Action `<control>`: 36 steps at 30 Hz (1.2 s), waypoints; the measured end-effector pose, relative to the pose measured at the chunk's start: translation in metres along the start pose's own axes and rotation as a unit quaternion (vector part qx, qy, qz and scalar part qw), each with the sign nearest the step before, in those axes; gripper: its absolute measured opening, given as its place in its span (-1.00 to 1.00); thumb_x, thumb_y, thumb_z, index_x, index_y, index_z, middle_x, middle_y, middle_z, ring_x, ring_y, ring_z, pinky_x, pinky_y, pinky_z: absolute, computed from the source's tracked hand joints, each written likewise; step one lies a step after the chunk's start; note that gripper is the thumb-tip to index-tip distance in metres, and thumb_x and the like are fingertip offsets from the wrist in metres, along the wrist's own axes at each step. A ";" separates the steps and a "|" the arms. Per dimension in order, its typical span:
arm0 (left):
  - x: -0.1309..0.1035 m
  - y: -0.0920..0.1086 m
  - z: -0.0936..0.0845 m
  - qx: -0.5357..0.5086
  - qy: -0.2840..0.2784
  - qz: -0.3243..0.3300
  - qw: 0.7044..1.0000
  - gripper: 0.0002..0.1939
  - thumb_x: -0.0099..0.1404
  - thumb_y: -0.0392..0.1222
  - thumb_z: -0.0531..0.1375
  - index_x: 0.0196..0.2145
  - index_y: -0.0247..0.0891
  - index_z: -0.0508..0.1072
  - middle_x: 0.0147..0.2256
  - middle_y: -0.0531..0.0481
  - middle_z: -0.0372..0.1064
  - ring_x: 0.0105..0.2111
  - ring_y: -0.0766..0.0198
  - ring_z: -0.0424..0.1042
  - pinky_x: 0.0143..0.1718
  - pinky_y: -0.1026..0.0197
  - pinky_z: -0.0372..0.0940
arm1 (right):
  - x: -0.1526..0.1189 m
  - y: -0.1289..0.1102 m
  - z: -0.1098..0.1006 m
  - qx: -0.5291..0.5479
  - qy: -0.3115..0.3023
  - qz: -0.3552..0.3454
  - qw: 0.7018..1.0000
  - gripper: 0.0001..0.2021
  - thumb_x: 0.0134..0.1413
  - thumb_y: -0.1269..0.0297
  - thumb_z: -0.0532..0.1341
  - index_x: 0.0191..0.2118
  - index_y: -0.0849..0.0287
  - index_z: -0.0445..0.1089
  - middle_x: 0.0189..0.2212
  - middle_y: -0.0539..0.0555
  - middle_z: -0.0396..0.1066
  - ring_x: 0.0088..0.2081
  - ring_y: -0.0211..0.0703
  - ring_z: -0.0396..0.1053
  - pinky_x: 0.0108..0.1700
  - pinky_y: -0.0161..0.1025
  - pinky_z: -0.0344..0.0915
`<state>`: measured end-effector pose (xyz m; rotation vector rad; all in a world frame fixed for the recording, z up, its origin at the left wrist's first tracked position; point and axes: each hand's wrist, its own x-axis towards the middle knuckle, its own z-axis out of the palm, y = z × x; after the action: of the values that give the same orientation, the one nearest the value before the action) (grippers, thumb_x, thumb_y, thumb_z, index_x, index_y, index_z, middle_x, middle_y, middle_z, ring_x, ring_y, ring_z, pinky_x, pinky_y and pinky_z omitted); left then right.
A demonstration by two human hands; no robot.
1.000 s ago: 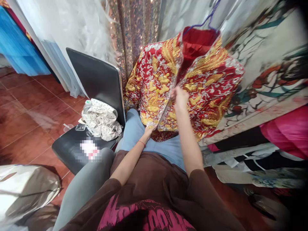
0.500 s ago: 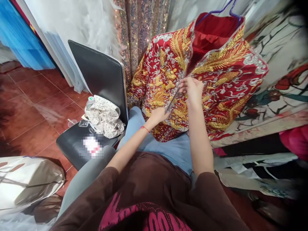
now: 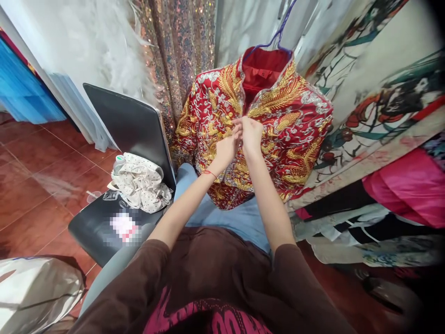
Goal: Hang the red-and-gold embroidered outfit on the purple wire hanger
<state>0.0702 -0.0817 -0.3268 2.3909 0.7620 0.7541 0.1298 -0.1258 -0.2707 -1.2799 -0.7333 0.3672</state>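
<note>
A red jacket (image 3: pixel 306 123), thickly embroidered in gold and silver, hangs in front of me from a purple hanger (image 3: pixel 276 39). Its stand collar is open at the top. Both of my hands are close together at its front opening, below the collar. My left hand (image 3: pixel 226 149) is closed at the front edge, its fingertips partly hidden by the other hand. My right hand (image 3: pixel 252 134) has its fingers bent and pinching at the same edge. Any small fastening between the fingertips is hidden. The jacket's lower part rests against my knees.
To the left stands a black chair (image 3: pixel 121 120) with a crumpled dotted white cloth (image 3: pixel 141 181) and a blurred small item (image 3: pixel 125 226) on its seat. A sequined curtain-like garment (image 3: pixel 177 46) hangs behind. Patterned garments (image 3: pixel 365 106) and pink fabric (image 3: pixel 406 185) crowd the right. A plastic-wrapped bundle (image 3: pixel 38 287) lies lower left.
My hands have come together at the jacket's front; before, they were apart with a thin dark strip stretched between them. The view has shifted, so the jacket appears further left and lower.
</note>
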 end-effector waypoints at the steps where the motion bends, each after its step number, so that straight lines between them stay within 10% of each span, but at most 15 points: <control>1: -0.001 0.003 0.000 0.009 0.001 0.002 1.000 -0.65 0.49 -0.24 0.03 0.10 -0.34 0.47 -0.21 -0.25 0.54 -0.21 0.12 0.52 -0.11 0.14 0.26 | 0.006 -0.005 0.001 0.003 0.002 -0.013 1.000 -0.61 0.31 -0.02 0.14 -0.36 0.22 0.42 -0.58 0.00 0.40 -0.55 -0.37 0.41 -0.58 -0.47 0.19; 10: 0.015 0.001 -0.020 0.044 0.018 0.091 0.995 -0.65 0.48 -0.07 0.05 0.02 -0.32 0.49 -0.25 -0.25 0.52 -0.19 0.09 0.51 -0.10 0.11 0.28 | 0.032 -0.023 -0.015 -0.185 -0.021 -0.132 0.974 -0.58 0.34 -0.06 0.07 -0.26 0.21 0.44 -0.51 0.04 0.42 -0.47 -0.27 0.42 -0.41 -0.33 0.34; 16: 0.072 -0.010 -0.104 0.012 0.224 0.201 0.954 -0.49 0.40 0.24 0.06 0.09 -0.18 0.36 0.12 -0.29 0.35 0.20 -0.03 0.28 0.22 -0.06 0.17 | 0.011 -0.074 -0.078 -0.526 0.087 -0.276 0.799 -0.50 0.40 -0.09 -0.08 -0.12 0.16 0.46 -0.24 0.24 0.49 -0.06 0.12 0.44 0.00 0.05 0.34; 20: 0.120 -0.018 -0.128 -0.014 0.210 0.180 0.961 -0.40 0.35 0.35 0.05 0.14 -0.08 0.32 0.19 -0.23 0.32 0.27 -0.03 0.21 0.29 -0.11 0.07 | 0.019 -0.096 -0.128 -0.619 0.109 -0.334 0.703 -0.40 0.38 -0.16 -0.17 0.08 0.15 0.39 0.02 0.32 0.41 0.14 0.25 0.30 0.11 0.16 0.23; 25: 0.133 -0.028 -0.125 0.014 0.168 0.192 0.967 -0.36 0.38 0.42 -0.09 -0.03 -0.15 0.44 0.02 -0.24 0.45 0.15 -0.04 0.32 0.26 -0.14 0.07 | 0.035 -0.073 -0.159 -0.607 0.023 -0.309 0.732 -0.38 0.34 -0.23 -0.10 0.18 0.13 0.33 0.05 0.29 0.43 0.09 0.17 0.35 0.09 0.05 0.27; 32: 0.135 -0.005 -0.158 0.001 0.216 0.204 0.955 -0.39 0.40 0.38 -0.09 -0.28 -0.19 0.44 -0.24 -0.15 0.48 0.00 0.03 0.42 0.07 0.07 0.23 | 0.083 -0.063 -0.166 -0.460 0.081 -0.301 0.831 -0.44 0.30 -0.27 -0.01 -0.15 0.13 0.46 -0.34 0.13 0.47 -0.22 -0.04 0.43 -0.09 -0.11 0.33; 36: 0.133 -0.017 -0.178 -0.009 0.127 0.203 0.971 -0.44 0.32 0.36 0.09 -0.30 -0.26 0.43 -0.34 -0.12 0.44 -0.10 0.05 0.42 -0.04 0.09 0.30 | 0.087 -0.046 -0.179 -0.368 0.091 -0.268 0.886 -0.43 0.11 -0.34 0.17 -0.18 0.16 0.42 -0.32 0.11 0.46 -0.23 -0.05 0.42 -0.09 -0.08 0.37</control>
<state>0.0425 0.0684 -0.1640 2.4939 0.3522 1.2427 0.3071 -0.2147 -0.2208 -1.7055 -1.0748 -0.5357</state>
